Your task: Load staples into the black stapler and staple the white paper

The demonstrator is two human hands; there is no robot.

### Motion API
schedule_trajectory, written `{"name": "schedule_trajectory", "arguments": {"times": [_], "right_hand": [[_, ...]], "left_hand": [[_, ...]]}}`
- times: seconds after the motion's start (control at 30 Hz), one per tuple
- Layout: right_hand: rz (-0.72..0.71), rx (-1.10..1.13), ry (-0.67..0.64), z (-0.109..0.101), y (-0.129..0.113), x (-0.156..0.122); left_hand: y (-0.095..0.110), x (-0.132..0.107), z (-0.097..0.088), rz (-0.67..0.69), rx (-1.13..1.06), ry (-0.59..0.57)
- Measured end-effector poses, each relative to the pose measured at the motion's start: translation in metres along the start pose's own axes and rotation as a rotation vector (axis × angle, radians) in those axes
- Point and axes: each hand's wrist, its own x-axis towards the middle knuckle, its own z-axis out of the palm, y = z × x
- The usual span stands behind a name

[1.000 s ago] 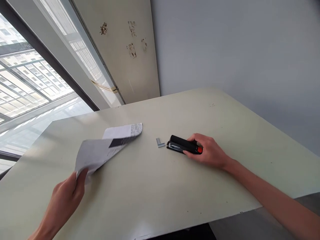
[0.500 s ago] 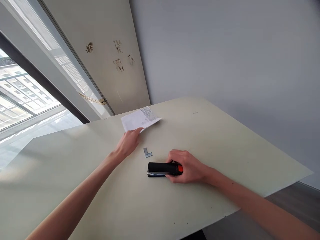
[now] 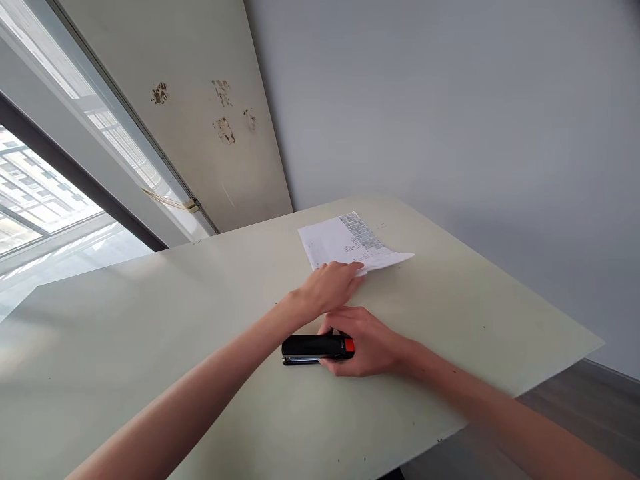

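My left hand (image 3: 333, 283) pinches the near edge of some white paper sheets (image 3: 333, 243), with the thumb on top. A block of dense print runs along the sheets' right part, and their right corner lifts a little. Just below, my right hand (image 3: 370, 343) is wrapped round the rear of a black stapler (image 3: 311, 346) with a red-orange end. The stapler lies on its base on the table, its front pointing left. My left wrist passes just over the stapler's far side. The staple strips seen earlier are hidden behind my left arm and hand.
The pale table (image 3: 450, 307) has its right edge slanting toward me, with the floor (image 3: 550, 413) beyond it. A grey wall (image 3: 425, 100) stands behind. At the left are a stained white panel (image 3: 200, 153) and a window (image 3: 40, 200).
My left hand has drawn the paper sheets to the right across the table. Its arm now covers the staple strips. My right hand keeps hold of the stapler; the view has shifted slightly.
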Motion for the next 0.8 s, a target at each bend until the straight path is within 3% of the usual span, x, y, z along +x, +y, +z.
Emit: {"name": "schedule_trajectory", "arguments": {"times": [0.17, 0.3, 0.47, 0.67, 0.8], "right_hand": [[0.010, 0.004, -0.034, 0.000, 0.001, -0.001], [0.004, -0.012, -0.022, -0.002, -0.001, -0.001], [-0.007, 0.004, -0.011, -0.001, -0.001, -0.002], [-0.010, -0.033, -0.029, 0.000, -0.002, -0.003], [-0.048, -0.071, -0.079, 0.002, -0.005, -0.004]], "left_hand": [[0.010, -0.012, -0.008, 0.011, -0.018, -0.043], [-0.009, -0.016, -0.009, -0.042, 0.024, -0.057], [-0.024, -0.019, -0.001, -0.025, -0.128, -0.166], [-0.012, -0.026, -0.005, -0.040, -0.272, -0.258], [-0.005, -0.032, -0.003, 0.019, -0.298, -0.237]]}}
